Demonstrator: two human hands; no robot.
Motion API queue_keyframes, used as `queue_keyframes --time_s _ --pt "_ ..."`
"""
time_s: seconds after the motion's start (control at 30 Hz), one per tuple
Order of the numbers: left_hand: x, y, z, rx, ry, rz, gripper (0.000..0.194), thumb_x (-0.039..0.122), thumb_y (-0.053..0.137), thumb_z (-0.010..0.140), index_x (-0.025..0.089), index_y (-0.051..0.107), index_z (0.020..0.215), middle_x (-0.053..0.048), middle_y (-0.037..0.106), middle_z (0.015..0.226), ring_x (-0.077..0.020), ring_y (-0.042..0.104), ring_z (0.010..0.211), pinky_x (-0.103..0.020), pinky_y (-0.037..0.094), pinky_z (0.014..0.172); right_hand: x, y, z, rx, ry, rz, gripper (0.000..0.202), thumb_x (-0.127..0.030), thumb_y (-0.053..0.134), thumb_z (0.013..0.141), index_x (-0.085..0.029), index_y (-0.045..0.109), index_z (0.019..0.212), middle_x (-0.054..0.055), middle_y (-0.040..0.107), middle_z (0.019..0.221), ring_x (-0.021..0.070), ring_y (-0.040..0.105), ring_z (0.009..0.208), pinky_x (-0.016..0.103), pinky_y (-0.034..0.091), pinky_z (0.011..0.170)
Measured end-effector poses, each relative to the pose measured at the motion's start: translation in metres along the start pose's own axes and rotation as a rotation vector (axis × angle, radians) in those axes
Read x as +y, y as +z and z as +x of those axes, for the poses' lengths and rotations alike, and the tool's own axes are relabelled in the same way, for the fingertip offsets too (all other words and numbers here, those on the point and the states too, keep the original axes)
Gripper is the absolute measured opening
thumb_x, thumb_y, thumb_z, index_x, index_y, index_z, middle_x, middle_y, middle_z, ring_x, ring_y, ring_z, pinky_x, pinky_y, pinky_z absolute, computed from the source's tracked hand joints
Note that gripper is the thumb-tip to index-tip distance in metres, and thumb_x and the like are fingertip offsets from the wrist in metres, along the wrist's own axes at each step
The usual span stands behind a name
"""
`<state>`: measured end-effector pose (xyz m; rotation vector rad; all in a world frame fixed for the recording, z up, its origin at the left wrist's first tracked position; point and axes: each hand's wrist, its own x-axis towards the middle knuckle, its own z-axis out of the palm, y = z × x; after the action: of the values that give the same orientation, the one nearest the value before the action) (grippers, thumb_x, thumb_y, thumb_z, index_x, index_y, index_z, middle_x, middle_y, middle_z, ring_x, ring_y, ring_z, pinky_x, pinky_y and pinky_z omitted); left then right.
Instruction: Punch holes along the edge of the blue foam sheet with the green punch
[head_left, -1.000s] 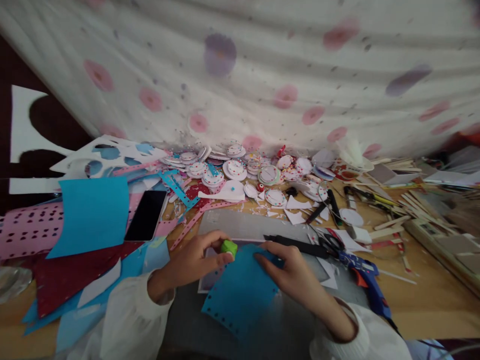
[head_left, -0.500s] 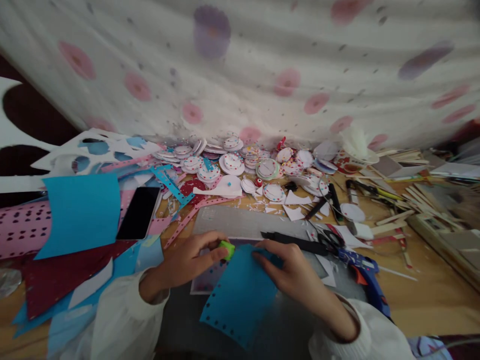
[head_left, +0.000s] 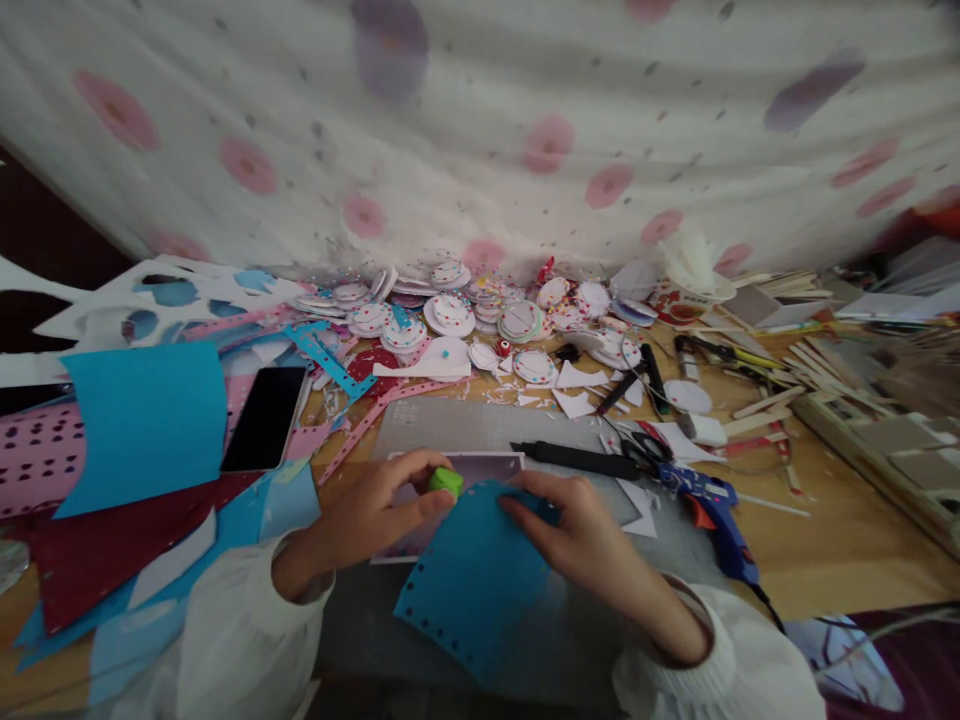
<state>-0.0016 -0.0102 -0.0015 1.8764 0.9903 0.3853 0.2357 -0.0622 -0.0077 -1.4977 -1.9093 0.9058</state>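
Observation:
My left hand [head_left: 375,510] is closed round a small bright green craft punch [head_left: 446,482] at the upper left edge of a blue paper sheet [head_left: 476,585]. Small holes run along the sheet's left and lower edges. Thumb and fingers of my right hand [head_left: 581,520] pinch the sheet near its top right. Behind and under the paper lies a shallow pale box [head_left: 491,462], partly covered by my left hand and the sheet. Box and paper are over a grey cutting mat [head_left: 427,420].
Stacks of white paper discs [head_left: 450,313] line the back by the curtain. To the right are a blue glue gun [head_left: 712,505], black-handled scissors [head_left: 651,450] and wooden sticks [head_left: 832,385]. At left lie a phone [head_left: 264,418] and coloured sheets [head_left: 146,420].
The view has shifted slightly, so table items appear farther left and higher. The punch has turned a little in my left hand at the sheet's edge. Both hands keep their holds.

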Motion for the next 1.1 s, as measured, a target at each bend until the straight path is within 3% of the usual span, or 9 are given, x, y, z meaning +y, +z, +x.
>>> queue_keyframes --time_s 0.43,0.77,1.1 --pt "0.000 -0.001 -0.006 0.037 0.000 -0.063 0.029 0.041 0.057 0.090 0.021 0.057 0.112 -0.002 0.066 0.100 -0.0173 0.060 0.094 -0.027 0.045 0.082 -0.004 -0.006 0.009 -0.042 0.005 -0.030 0.019 -0.027 0.052 0.086 -0.017 0.067 0.080 0.001 0.064 0.064 0.0142 0.053 0.057 0.023 0.039 0.055" --pt "0.002 -0.004 -0.007 0.035 -0.066 -0.148 0.033 0.045 0.055 0.090 0.020 0.057 0.111 -0.005 0.066 0.103 -0.0189 0.061 0.095 -0.029 0.049 0.081 -0.010 -0.007 0.019 -0.064 -0.011 0.001 0.018 -0.025 0.052 0.087 -0.018 0.069 0.085 0.001 0.069 0.070 0.0146 0.060 0.060 0.023 0.041 0.056" --pt "0.006 -0.006 -0.002 0.053 -0.058 0.017 0.031 0.041 0.066 0.082 0.020 0.061 0.105 -0.002 0.068 0.091 -0.0182 0.063 0.087 -0.028 0.049 0.078 -0.006 -0.002 0.030 -0.111 -0.022 0.007 0.015 -0.021 0.054 0.087 -0.018 0.068 0.082 0.001 0.069 0.069 0.0139 0.060 0.062 0.022 0.041 0.057"
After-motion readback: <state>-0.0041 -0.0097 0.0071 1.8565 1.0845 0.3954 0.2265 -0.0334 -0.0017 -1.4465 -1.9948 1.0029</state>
